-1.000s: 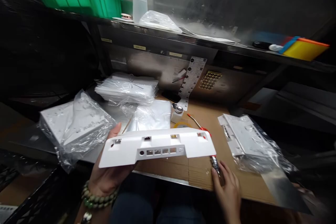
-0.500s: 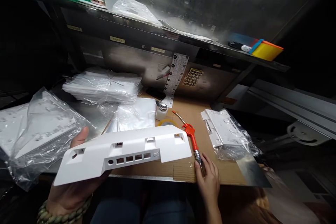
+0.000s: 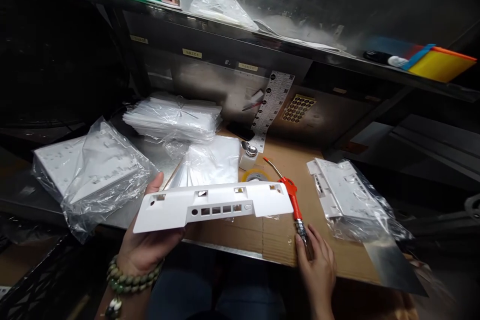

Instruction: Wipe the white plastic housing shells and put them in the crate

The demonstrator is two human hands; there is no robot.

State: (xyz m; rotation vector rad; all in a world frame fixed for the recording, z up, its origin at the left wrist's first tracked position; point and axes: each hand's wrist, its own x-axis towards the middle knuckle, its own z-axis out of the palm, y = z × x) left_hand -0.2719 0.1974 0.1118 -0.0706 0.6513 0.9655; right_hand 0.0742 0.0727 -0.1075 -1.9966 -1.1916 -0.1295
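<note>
My left hand (image 3: 150, 250) is closed on the left part of a white plastic housing (image 3: 221, 197), its thumb over the top edge. The housing is held above the bench's front edge, its row of square ports and one round hole facing me. On the cardboard to its right lies a red air blow gun (image 3: 291, 192) with a thin bent nozzle. My right hand (image 3: 318, 265) is closed around the metal coupling at the lower end of the gun, thumb on one side and fingers on the other.
Bagged white panels (image 3: 101, 165) lie on the left and a bagged white housing (image 3: 348, 190) on the right. Behind are a stack of clear bags (image 3: 172, 117), loose bags (image 3: 213, 160), a pump bottle (image 3: 248, 157) and a tape roll (image 3: 255, 175). A shelf (image 3: 232, 35) spans above.
The view has turned left, so the bench appears further right. The housing is now farther from the camera and more level in my left hand. My right hand stays at the air gun's coupling.
</note>
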